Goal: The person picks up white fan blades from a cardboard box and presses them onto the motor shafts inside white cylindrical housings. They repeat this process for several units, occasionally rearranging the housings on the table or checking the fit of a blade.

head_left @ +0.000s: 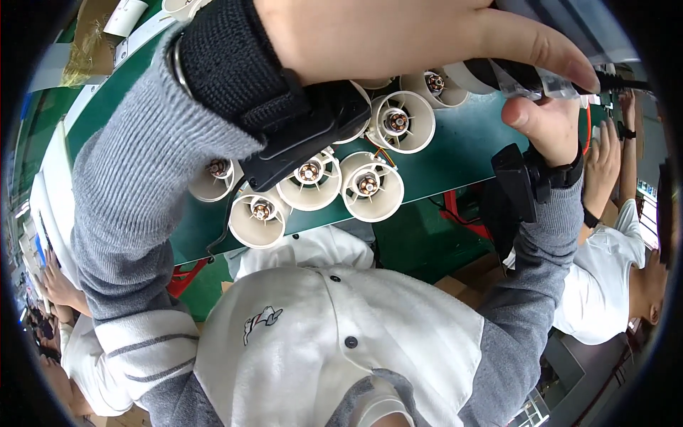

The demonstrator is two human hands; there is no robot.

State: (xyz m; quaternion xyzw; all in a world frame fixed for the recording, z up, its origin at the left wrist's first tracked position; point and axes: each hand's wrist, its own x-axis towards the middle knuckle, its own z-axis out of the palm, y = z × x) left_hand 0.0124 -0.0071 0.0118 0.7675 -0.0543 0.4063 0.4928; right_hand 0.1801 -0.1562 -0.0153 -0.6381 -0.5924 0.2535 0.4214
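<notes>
Near the top of the view, my left hand [398,35] reaches rightward, its thumb pressed over a black and clear plastic piece [514,77]. My right hand [551,128] comes up from the right, thumb against the lower side of that piece; its fingers are mostly hidden. A black cord [626,84] runs off to the right beside my left thumb. What kind of thing the piece is, I cannot make out. Below my hands, several round cream fan housings [372,186] with copper-wound motors inside stand on the green table [466,149]. A black device is strapped to each wrist.
Another person [597,277] in a white top is at the right, with hands raised near the table. On the left sits a further person [92,363]. Red supports [466,217] show under the table edge. A brown carton [92,43] lies at the upper left.
</notes>
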